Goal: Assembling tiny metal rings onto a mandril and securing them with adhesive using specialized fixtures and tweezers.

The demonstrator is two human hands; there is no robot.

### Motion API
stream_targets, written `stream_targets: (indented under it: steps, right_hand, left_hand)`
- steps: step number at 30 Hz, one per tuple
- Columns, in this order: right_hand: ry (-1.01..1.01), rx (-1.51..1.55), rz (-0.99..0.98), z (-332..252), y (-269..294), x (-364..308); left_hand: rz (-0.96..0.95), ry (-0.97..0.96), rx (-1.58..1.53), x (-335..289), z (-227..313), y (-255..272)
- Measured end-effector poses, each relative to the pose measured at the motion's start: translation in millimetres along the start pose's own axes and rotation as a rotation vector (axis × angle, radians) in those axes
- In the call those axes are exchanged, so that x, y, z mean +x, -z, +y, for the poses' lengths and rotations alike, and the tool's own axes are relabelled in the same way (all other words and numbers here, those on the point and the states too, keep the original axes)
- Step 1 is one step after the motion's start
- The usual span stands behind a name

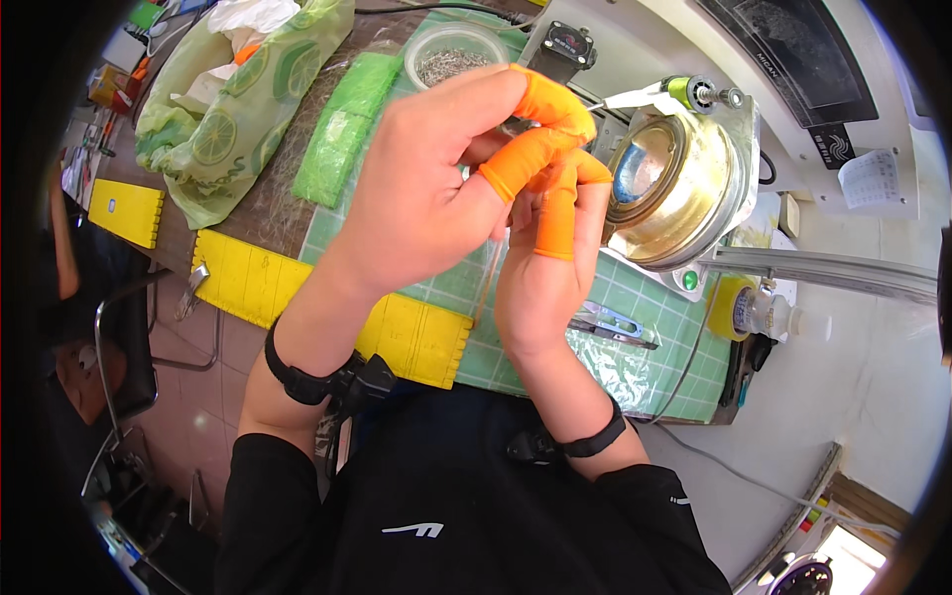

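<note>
My left hand (416, 188) and my right hand (543, 283) meet above the green gridded mat (451, 288). Orange finger cots cover the thumb and index finger of the left and fingertips of the right. Both are closed in a pinch, fingertips together; whatever they hold is too small or hidden to name. Just right of the fingertips stands a machine with a round brass-coloured bowl (729, 183), blue at its centre. A white pointed piece and a green-ringed knob (684, 92) sit above that bowl. Behind my left hand is a clear round tub (409, 61) of tiny metal pieces.
A yellow notched strip (253, 281) runs along the table's front edge. A green plastic-wrapped pack (342, 139) and a lemon-patterned bag (223, 139) lie left. At right are a blue-and-grey hand tool (613, 322), a yellow tape roll (729, 307), a clear bottle (771, 315) and a cable.
</note>
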State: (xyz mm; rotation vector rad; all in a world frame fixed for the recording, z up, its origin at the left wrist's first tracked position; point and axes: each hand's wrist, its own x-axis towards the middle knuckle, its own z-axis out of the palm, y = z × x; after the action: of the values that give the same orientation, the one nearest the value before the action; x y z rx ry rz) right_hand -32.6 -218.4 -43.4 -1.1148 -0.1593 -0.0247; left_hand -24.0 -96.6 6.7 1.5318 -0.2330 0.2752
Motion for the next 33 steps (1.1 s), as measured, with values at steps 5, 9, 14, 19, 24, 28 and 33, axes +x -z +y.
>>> stream_targets:
  steps: [5,9,14,19,24,28,33]
  right_hand:
    - [0.001,0.12,-0.056,6.4,6.3,2.4]
    - [0.004,0.043,0.05,-1.5,-2.1,4.6]
    - [0.095,-0.016,0.04,9.5,-1.8,14.7]
    - [0.11,-0.058,0.052,13.4,-2.8,20.9]
    - [-0.013,-0.128,0.116,13.4,8.6,32.0]
    - [-0.044,-0.122,0.218,17.2,17.0,57.6]
    - [-0.138,-0.092,0.194,33.8,-10.5,67.7]
  left_hand:
    - [-0.041,-0.001,-0.021,-11.2,-10.0,8.0]
    - [-0.069,0.279,-0.152,-42.1,1.8,25.7]
    - [-0.329,0.394,-0.145,-73.0,5.2,46.9]
    - [-0.513,0.403,0.13,-82.4,6.4,48.2]
    - [-0.884,0.07,0.094,-45.9,34.4,62.1]
    - [-1.393,-0.122,-0.04,22.0,56.4,112.3]
    - [-0.458,-0.128,0.796,62.9,41.4,150.8]
